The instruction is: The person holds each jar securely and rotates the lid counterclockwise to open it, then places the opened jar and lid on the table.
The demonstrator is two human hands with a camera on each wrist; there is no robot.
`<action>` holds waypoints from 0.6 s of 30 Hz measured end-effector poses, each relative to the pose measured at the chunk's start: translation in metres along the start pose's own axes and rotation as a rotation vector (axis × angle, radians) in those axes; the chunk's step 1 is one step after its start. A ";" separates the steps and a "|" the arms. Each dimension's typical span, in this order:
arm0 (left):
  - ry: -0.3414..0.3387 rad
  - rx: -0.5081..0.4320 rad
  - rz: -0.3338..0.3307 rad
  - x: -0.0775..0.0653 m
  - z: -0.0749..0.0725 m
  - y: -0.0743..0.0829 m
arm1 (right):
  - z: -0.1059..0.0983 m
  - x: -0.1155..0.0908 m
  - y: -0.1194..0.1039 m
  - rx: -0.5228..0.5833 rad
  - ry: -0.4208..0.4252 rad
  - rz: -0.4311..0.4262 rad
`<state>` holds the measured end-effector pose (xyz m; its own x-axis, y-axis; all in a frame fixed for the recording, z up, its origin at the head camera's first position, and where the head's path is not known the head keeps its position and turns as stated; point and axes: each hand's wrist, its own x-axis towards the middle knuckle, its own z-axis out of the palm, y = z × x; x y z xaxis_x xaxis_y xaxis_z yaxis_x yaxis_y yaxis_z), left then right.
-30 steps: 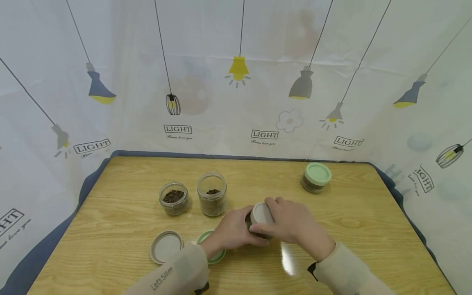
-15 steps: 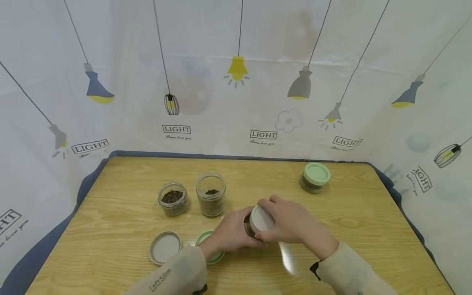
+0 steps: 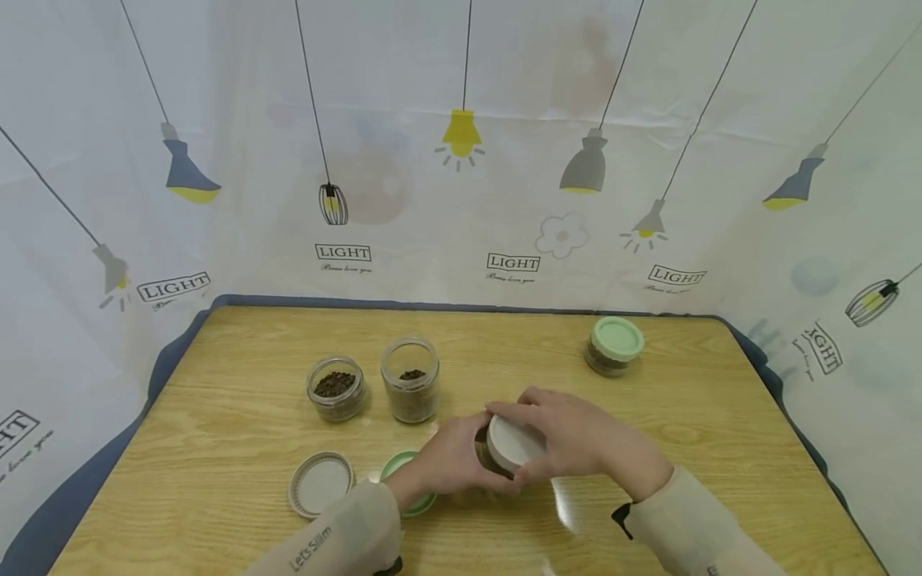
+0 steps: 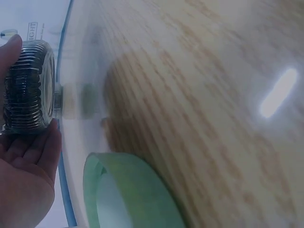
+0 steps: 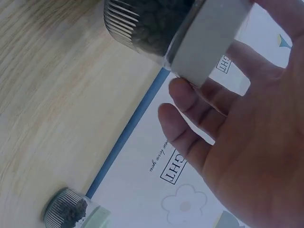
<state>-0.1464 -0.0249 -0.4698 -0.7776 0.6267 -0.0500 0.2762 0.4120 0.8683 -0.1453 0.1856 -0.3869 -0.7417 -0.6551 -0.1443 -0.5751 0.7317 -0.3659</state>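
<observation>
A ribbed glass jar [image 5: 147, 28] of dark pieces is held tilted above the table between both hands. My left hand [image 3: 452, 458] grips its body [image 4: 28, 88] from the left, thumb on one side and fingers on the other. A pale grey lid [image 3: 513, 444] sits on the jar's mouth. My right hand [image 3: 579, 436] grips this lid by its rim, fingers and thumb spread round it. Two fingertips [image 5: 172, 121] of that hand stand off the lid in the right wrist view. Under my left wrist lies a green-rimmed lid [image 4: 128, 190], partly hidden in the head view.
Two uncovered jars hold small dark brown pieces: a short one [image 3: 337, 390] and a taller one [image 3: 410, 384]. Another grey lid [image 3: 321, 484] lies front left on the wooden table [image 3: 238, 416]. Back right stands a jar with a green lid [image 3: 616, 338]. Printed cloth [image 3: 403, 272] surrounds the table.
Between my hands the jar has tilted further, its lid facing more to the right. My right hand has turned with the lid and moved slightly right. The other jars stay put.
</observation>
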 end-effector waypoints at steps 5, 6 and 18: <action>0.006 -0.015 0.001 0.000 -0.004 0.001 | -0.004 0.000 -0.003 -0.005 0.016 0.133; 0.011 -0.018 0.002 0.000 -0.004 0.001 | -0.004 0.000 -0.004 -0.026 0.029 0.160; 0.064 0.010 0.008 0.001 -0.004 0.001 | 0.004 0.005 -0.028 -0.124 0.046 0.315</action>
<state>-0.1490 -0.0266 -0.4666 -0.8099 0.5865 -0.0111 0.2880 0.4141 0.8634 -0.1321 0.1612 -0.3809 -0.9026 -0.3862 -0.1903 -0.3508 0.9159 -0.1952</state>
